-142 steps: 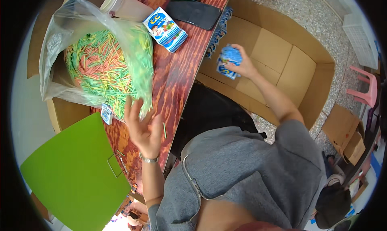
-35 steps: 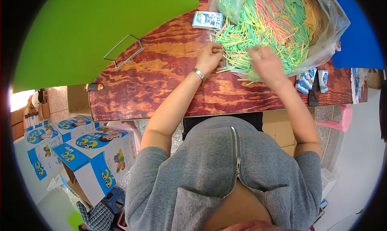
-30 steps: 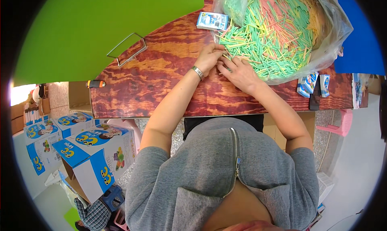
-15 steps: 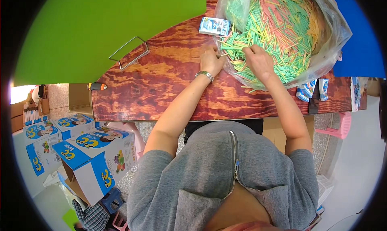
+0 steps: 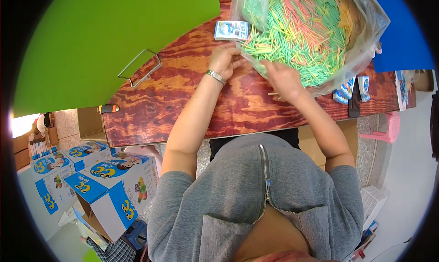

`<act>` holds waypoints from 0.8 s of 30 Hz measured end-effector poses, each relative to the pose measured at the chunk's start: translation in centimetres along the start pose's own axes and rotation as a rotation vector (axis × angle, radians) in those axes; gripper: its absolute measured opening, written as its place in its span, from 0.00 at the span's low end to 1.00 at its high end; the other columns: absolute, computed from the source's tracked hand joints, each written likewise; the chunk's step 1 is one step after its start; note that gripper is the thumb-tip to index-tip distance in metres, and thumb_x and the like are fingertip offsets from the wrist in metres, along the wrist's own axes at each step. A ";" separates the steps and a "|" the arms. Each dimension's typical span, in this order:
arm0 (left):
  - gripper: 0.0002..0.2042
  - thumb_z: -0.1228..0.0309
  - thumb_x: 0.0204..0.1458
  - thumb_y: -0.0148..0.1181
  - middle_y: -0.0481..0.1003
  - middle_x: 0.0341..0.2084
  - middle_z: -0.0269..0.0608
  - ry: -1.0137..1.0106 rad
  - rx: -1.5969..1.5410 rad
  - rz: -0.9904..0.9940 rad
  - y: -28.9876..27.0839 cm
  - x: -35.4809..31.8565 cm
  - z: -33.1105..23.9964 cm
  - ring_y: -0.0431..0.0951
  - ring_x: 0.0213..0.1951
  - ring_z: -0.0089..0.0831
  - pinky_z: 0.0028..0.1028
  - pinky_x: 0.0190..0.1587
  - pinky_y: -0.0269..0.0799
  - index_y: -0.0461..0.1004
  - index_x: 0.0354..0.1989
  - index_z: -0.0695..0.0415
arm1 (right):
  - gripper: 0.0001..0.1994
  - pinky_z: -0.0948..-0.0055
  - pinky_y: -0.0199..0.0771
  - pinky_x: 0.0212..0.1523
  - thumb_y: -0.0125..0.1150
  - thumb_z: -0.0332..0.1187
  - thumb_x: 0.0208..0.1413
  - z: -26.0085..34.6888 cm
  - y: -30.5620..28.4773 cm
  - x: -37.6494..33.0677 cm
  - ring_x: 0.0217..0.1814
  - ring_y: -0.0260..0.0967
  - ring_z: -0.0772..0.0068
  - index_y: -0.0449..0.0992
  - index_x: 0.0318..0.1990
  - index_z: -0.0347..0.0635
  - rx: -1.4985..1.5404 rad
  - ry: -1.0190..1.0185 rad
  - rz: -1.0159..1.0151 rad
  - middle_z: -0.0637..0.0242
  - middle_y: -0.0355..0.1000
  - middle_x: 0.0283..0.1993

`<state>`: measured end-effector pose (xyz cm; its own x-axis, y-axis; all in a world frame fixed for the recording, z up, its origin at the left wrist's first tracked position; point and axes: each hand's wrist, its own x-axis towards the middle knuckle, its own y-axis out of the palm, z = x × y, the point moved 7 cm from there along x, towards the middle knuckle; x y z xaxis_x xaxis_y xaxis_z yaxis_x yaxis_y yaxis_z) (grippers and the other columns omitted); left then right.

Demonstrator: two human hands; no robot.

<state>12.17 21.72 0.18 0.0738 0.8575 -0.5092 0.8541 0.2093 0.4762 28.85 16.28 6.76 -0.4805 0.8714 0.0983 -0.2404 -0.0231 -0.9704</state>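
A large clear plastic bag (image 5: 249, 56) stands open on the table, full of thin candy-like sticks (image 5: 292, 38) in green, yellow, pink and orange. My left hand (image 5: 224, 61), with a watch at its wrist, is beside the bag's left edge, just below a stack of blue-and-white packets (image 5: 231, 30). Its fingers are bent but apart, and I see nothing held in them. Over the bag's near edge is my right hand (image 5: 284, 81), blurred, with its fingers bent inward. Whether it holds any sticks is hidden. A loose stick (image 5: 273, 93) lies just below it.
More packets (image 5: 344, 92) and a dark phone-like slab (image 5: 354, 107) lie right of the bag. A green board (image 5: 119, 38) with a metal handle (image 5: 139, 69) covers the far left. An orange-and-black tool (image 5: 108, 109) is by the table's left edge. Printed cartons (image 5: 109, 179) stand below left.
My right hand has drawn back from the sticks toward the bag's near edge. My left hand has turned, its fingers now spread near the packet stack. The whole view has shifted slightly.
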 end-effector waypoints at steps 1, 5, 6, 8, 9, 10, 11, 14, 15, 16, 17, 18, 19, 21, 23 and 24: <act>0.16 0.83 0.51 0.53 0.76 0.37 0.45 0.024 0.000 0.021 -0.2 0.2 -0.1 0.79 0.34 0.32 0.31 0.38 0.79 0.68 0.50 0.69 | 0.16 0.60 0.76 0.34 0.62 0.36 0.51 -1.4 0.1 0.2 0.40 0.73 0.58 0.72 0.48 0.50 0.016 0.074 -0.027 0.64 0.72 0.35; 0.22 0.83 0.52 0.53 0.75 0.40 0.48 0.049 0.008 0.021 -1.0 0.2 0.1 0.78 0.34 0.35 0.35 0.38 0.80 0.61 0.57 0.69 | 0.12 0.64 0.76 0.32 0.56 0.30 0.51 0.1 -4.0 -1.2 0.40 0.73 0.61 0.73 0.44 0.47 -0.087 -0.356 -0.283 0.64 0.72 0.37; 0.22 0.83 0.52 0.53 0.75 0.40 0.48 0.045 0.005 0.031 -0.8 0.4 0.2 0.78 0.34 0.35 0.35 0.38 0.80 0.61 0.57 0.69 | 0.12 0.66 0.76 0.31 0.54 0.29 0.50 0.8 -2.6 -2.8 0.39 0.72 0.62 0.73 0.44 0.46 -0.109 -0.436 -0.103 0.64 0.71 0.35; 0.22 0.83 0.51 0.54 0.74 0.40 0.48 0.064 -0.046 0.066 -0.6 0.4 0.8 0.78 0.35 0.36 0.35 0.39 0.79 0.61 0.57 0.68 | 0.08 0.67 0.76 0.31 0.53 0.30 0.49 2.1 -0.8 -5.7 0.36 0.71 0.66 0.72 0.36 0.41 -0.168 -0.501 0.029 0.66 0.69 0.32; 0.22 0.83 0.51 0.54 0.74 0.40 0.49 0.075 -0.051 0.022 -0.7 0.4 1.0 0.78 0.36 0.37 0.35 0.39 0.79 0.61 0.57 0.68 | 0.06 0.67 0.76 0.31 0.54 0.30 0.48 1.9 0.4 -6.7 0.34 0.71 0.66 0.72 0.33 0.40 -0.264 -0.490 0.024 0.66 0.69 0.31; 0.22 0.82 0.51 0.54 0.74 0.40 0.49 0.081 -0.057 -0.007 -1.0 0.3 1.3 0.77 0.37 0.37 0.36 0.40 0.78 0.61 0.57 0.67 | 0.09 0.69 0.74 0.29 0.54 0.31 0.48 1.3 1.7 -7.1 0.34 0.70 0.68 0.73 0.36 0.38 -0.313 -0.435 0.049 0.66 0.69 0.30; 0.23 0.82 0.50 0.55 0.73 0.40 0.48 0.066 -0.054 0.048 -1.5 0.5 1.6 0.77 0.38 0.39 0.37 0.41 0.78 0.61 0.56 0.67 | 0.12 0.72 0.72 0.27 0.54 0.32 0.48 0.8 2.8 -7.2 0.34 0.70 0.70 0.73 0.39 0.37 -0.364 -0.371 0.075 0.67 0.69 0.30; 0.21 0.81 0.52 0.55 0.74 0.38 0.47 0.095 -0.037 0.018 -2.5 0.2 2.4 0.77 0.37 0.36 0.35 0.41 0.78 0.61 0.55 0.68 | 0.08 0.73 0.69 0.25 0.54 0.33 0.47 1.6 3.9 -7.2 0.30 0.69 0.71 0.71 0.33 0.38 -0.375 -0.514 -0.019 0.67 0.68 0.27; 0.19 0.80 0.54 0.56 0.74 0.37 0.45 0.085 -0.037 0.020 -2.1 0.2 2.6 0.77 0.37 0.34 0.33 0.41 0.78 0.62 0.55 0.67 | 0.07 0.73 0.69 0.25 0.53 0.33 0.47 1.5 3.8 -7.0 0.30 0.69 0.71 0.70 0.31 0.39 -0.375 -0.515 -0.040 0.67 0.68 0.26; 0.18 0.79 0.54 0.56 0.75 0.37 0.43 0.082 -0.041 0.036 -2.0 0.2 2.8 0.77 0.37 0.33 0.32 0.41 0.78 0.64 0.53 0.66 | 0.07 0.73 0.69 0.25 0.53 0.33 0.47 1.4 3.7 -6.7 0.30 0.69 0.71 0.70 0.31 0.39 -0.393 -0.488 -0.048 0.67 0.68 0.26; 0.16 0.77 0.55 0.57 0.75 0.37 0.42 0.080 -0.044 0.051 -1.8 0.2 3.0 0.77 0.36 0.32 0.31 0.40 0.77 0.66 0.51 0.65 | 0.06 0.72 0.70 0.25 0.53 0.33 0.47 1.4 3.7 -6.5 0.30 0.70 0.70 0.69 0.30 0.39 -0.365 -0.478 -0.034 0.66 0.68 0.26; 0.16 0.77 0.55 0.57 0.75 0.37 0.42 0.076 -0.032 0.082 -0.8 -0.2 2.9 0.77 0.36 0.32 0.31 0.40 0.77 0.66 0.51 0.65 | 0.06 0.70 0.71 0.25 0.53 0.33 0.48 1.3 3.5 -6.3 0.30 0.70 0.69 0.69 0.28 0.40 -0.335 -0.466 -0.021 0.66 0.68 0.26; 0.14 0.75 0.55 0.58 0.76 0.38 0.41 0.058 -0.010 0.048 -0.2 -1.0 2.9 0.77 0.37 0.29 0.29 0.40 0.76 0.69 0.50 0.64 | 0.06 0.70 0.71 0.25 0.53 0.33 0.48 1.2 3.0 -6.0 0.30 0.70 0.69 0.69 0.28 0.40 -0.350 -0.445 -0.029 0.66 0.68 0.26; 0.13 0.72 0.56 0.58 0.76 0.38 0.40 0.044 0.018 0.034 0.4 -1.6 2.9 0.77 0.38 0.27 0.27 0.39 0.75 0.71 0.48 0.62 | 0.06 0.66 0.74 0.28 0.52 0.32 0.48 1.3 2.0 -5.4 0.31 0.72 0.65 0.67 0.28 0.39 -0.114 -0.393 0.053 0.63 0.68 0.27; 0.10 0.73 0.53 0.61 0.77 0.33 0.38 0.036 0.196 0.016 -0.5 -1.1 3.4 0.78 0.31 0.26 0.25 0.31 0.76 0.72 0.43 0.60 | 0.08 0.62 0.77 0.31 0.50 0.31 0.52 1.9 -1.3 -4.0 0.33 0.75 0.56 0.71 0.35 0.36 -0.008 -0.297 0.087 0.57 0.72 0.28; 0.11 0.73 0.53 0.62 0.78 0.32 0.37 0.059 0.216 -0.012 -1.3 -0.5 3.9 0.78 0.30 0.25 0.24 0.28 0.75 0.72 0.44 0.59 | 0.09 0.62 0.77 0.32 0.52 0.30 0.51 2.2 -3.9 -3.1 0.36 0.75 0.56 0.71 0.38 0.37 0.033 -0.276 -0.015 0.57 0.73 0.31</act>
<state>13.00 19.20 -2.98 0.0382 0.8830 -0.4678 0.9455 0.1196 0.3029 29.45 12.56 10.68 -0.6871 0.7056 0.1730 -0.2739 -0.0310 -0.9613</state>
